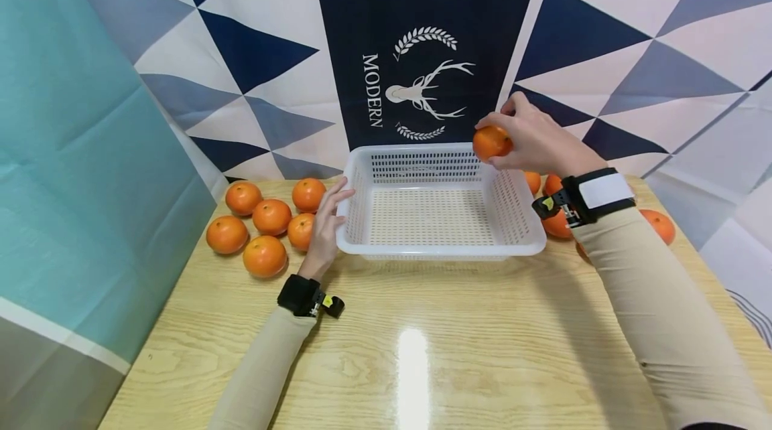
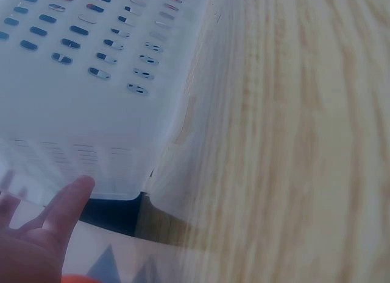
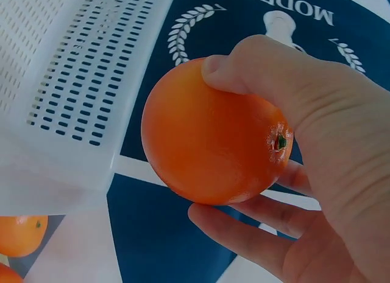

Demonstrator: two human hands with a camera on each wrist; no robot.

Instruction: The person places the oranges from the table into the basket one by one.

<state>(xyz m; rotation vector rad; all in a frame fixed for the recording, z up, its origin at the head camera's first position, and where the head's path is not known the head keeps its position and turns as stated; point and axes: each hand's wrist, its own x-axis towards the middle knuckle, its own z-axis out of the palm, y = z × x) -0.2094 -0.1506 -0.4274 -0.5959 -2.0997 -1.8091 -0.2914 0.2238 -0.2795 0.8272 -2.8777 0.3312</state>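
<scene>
A white plastic basket (image 1: 431,250) with slotted walls stands on the table, its inside bare. My right hand (image 1: 533,138) grips an orange (image 1: 491,142) above the basket's back right corner. Close up in the right wrist view, thumb and fingers curl round that orange (image 3: 210,137), its green stem spot facing the palm. At the basket's left side, my left hand (image 1: 324,232) touches the wall with fingers fairly straight. The left wrist view shows the fingers (image 2: 70,204) beside the basket wall (image 2: 91,122).
Several oranges (image 1: 265,256) lie on the wooden table (image 1: 362,349) left of the basket. More oranges (image 1: 659,226) sit on the right, partly hidden by the right arm. A patterned cloth (image 1: 265,35) hangs behind the table.
</scene>
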